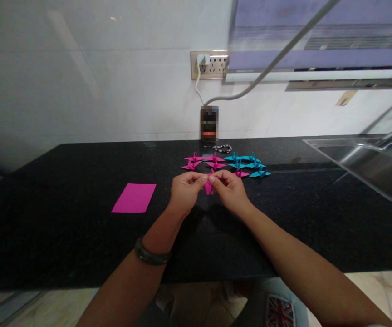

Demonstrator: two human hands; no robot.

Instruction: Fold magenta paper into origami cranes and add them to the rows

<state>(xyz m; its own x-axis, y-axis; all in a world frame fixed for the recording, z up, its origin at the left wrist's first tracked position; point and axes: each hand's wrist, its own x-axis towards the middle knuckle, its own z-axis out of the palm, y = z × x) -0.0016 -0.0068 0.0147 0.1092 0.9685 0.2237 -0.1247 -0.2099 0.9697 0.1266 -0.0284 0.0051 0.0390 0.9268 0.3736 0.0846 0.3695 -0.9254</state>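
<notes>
Between my two hands is a small piece of folded pink paper [208, 187], pinched above the counter. My left hand [185, 188] grips its left side with thumb and forefinger. On the other side, my right hand [232, 188] pinches it the same way, the thumbs almost meeting. Just beyond my hands stand several pink paper cranes [215, 165] and, to their right, several blue paper cranes [236, 164]. Off to the left of my left hand, a flat pink paper sheet [134, 198] lies on the counter. My fingers cover part of the folded paper.
The black countertop [63, 227] runs back to a white wall. A beaded bracelet [223, 148] lies behind the cranes, and a phone [209, 123] leans against the wall below a socket [209, 65] with cables. On the right is a metal sink [352, 154].
</notes>
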